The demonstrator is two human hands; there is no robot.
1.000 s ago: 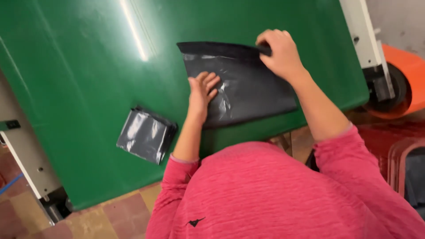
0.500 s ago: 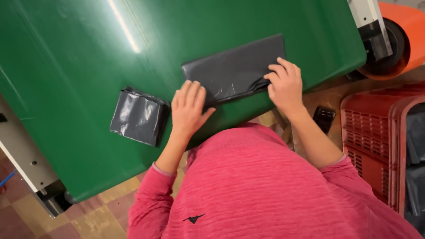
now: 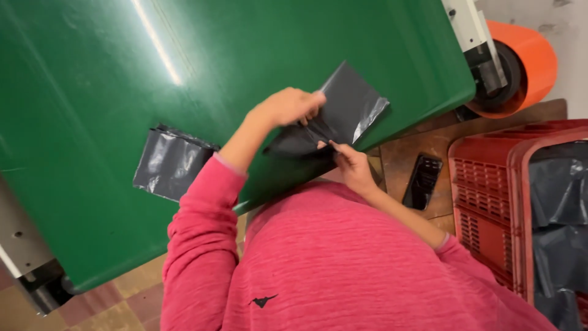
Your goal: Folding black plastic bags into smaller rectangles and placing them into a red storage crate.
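- Left hand (image 3: 286, 107) hovers over the near edge of the green table (image 3: 92, 79), fingers curled down and pinching the upper part of a dark grey plastic bag (image 3: 349, 107).
- Right hand (image 3: 352, 164) sits just below the left one, at the table's edge, thumb and fingertips gripping the lower, crumpled end of the same bag.
- Between the two hands the bag is bunched and creased; its far part lies flat on the green surface, with one shiny corner pointing toward the table's right edge.
- Off to the left, well apart from the hands, a folded stack of grey bags (image 3: 171, 164) lies flat on the table, just beside the pink sleeve (image 3: 196, 233) of the left arm.
- At the upper right, past the table's corner, an orange roller (image 3: 530, 58) stands on a white and black bracket.
- On the lower right a red plastic crate (image 3: 490, 202) holds more dark grey bags (image 3: 560, 220).
- Near the crate, a black phone (image 3: 422, 181) lies on a brown surface, close to the right forearm.
- Below the table's left end, a pale metal frame (image 3: 21, 245) and tiled floor (image 3: 104, 309) show.
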